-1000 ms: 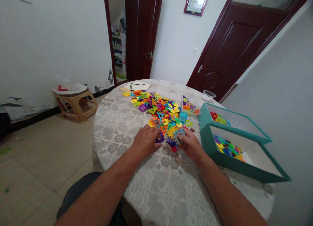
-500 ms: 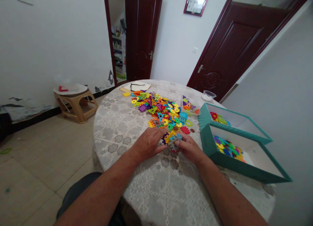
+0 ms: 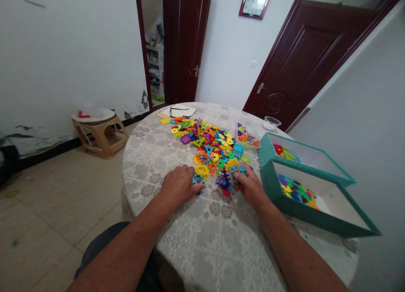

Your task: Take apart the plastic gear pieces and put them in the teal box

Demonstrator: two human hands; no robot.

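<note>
The grey and blue toothed pieces (image 3: 234, 172) are sitting near the middle of the frame, just below the centre, and the right hand (image 3: 253, 188) is holding them from their right side, its thumb lying over the grey face and its fingers curling behind, nearly closed. They are facing the left hand (image 3: 177, 184) across a short gap, the right hand being the nearer; their outline is looking compact, so no long axis is standing out. A dark purple cluster (image 3: 222, 180) is lying at their left edge, with a red piece (image 3: 226, 192) showing below it. Left of that gap, the left hand is pinching the yellow and blue pieces (image 3: 201, 171) between a low thumb and bent fingers, partly closed. Beyond both hands, the loose colourful pile (image 3: 210, 140) is spreading toward the upper left over the patterned worktop (image 3: 190, 250), and two green-edged boxes (image 3: 275, 191) are standing at the right, holding more pieces. The right fingertips are hiding behind the grey face, the left fingers are covering part of their pieces, and whether the purple cluster is joined to the grey ones is hard to make out.
</note>
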